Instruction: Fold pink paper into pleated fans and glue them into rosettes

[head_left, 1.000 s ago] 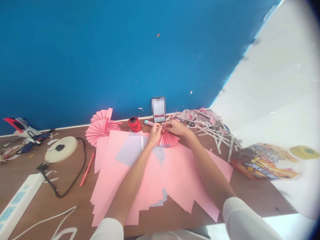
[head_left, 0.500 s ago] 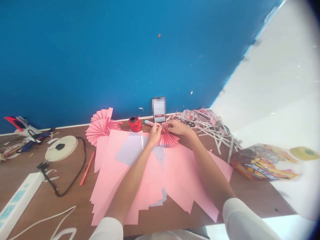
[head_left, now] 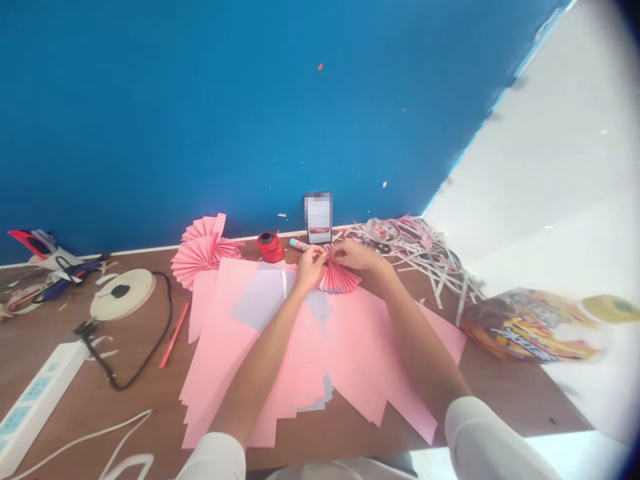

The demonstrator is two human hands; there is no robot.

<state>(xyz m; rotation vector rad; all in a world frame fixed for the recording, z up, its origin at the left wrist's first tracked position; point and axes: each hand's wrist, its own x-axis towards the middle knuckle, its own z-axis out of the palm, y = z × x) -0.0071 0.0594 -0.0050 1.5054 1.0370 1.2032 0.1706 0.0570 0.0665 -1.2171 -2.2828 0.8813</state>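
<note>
A pink pleated paper fan (head_left: 340,279) spreads downward between my hands, above the sheets of pink paper (head_left: 250,373). My left hand (head_left: 311,265) is closed on the fan's narrow upper end from the left. From the right, my right hand (head_left: 353,255) pinches the same gathered end. The fingertips hide much of that end. Just behind my left hand lies a glue stick (head_left: 299,245) with a light-blue cap. A roll of red ribbon or tape (head_left: 271,247) stands farther left. Finished-looking pink paper fans (head_left: 200,257) lie at the back left.
A phone (head_left: 319,227) leans against the blue wall. Shredded paper strips (head_left: 425,257) heap up at the back right, beside a snack bag (head_left: 530,327). Leftward are a red pen (head_left: 175,335), a white reel (head_left: 123,295), a black cord (head_left: 163,340) and a power strip (head_left: 40,407).
Both hands keep hold of the fan's gathered end, with only slight finger movement. The fan's lower edge has spread or shifted a little to the right.
</note>
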